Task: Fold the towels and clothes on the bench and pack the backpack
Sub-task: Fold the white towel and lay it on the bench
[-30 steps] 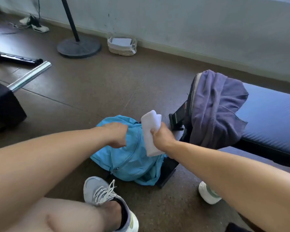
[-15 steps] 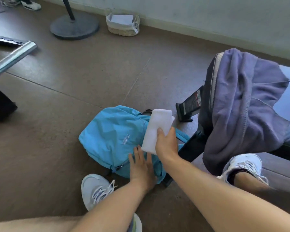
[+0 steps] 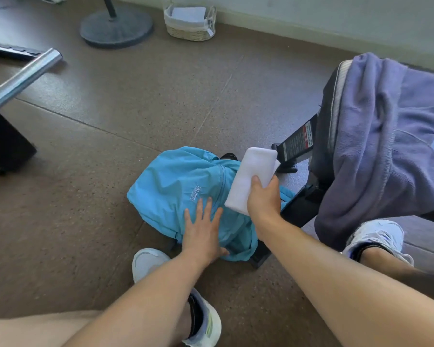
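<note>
Left to right: I lay my left hand (image 3: 203,227) flat, fingers straight and spread, on the light-blue backpack (image 3: 186,194) lying on the floor; its zip looks shut, so I judge that nothing goes in yet. My right hand (image 3: 262,197) grips a folded white towel (image 3: 252,175) just above the backpack: one item folded, not packed. A purple garment (image 3: 386,146) hangs unfolded over the end of the worktop (image 3: 332,106); folding it remains.

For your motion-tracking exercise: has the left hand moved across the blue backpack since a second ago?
Yes. The left hand has shifted from the blue backpack's top toward its near edge, closer to the person, now lying flat on the fabric.
</note>
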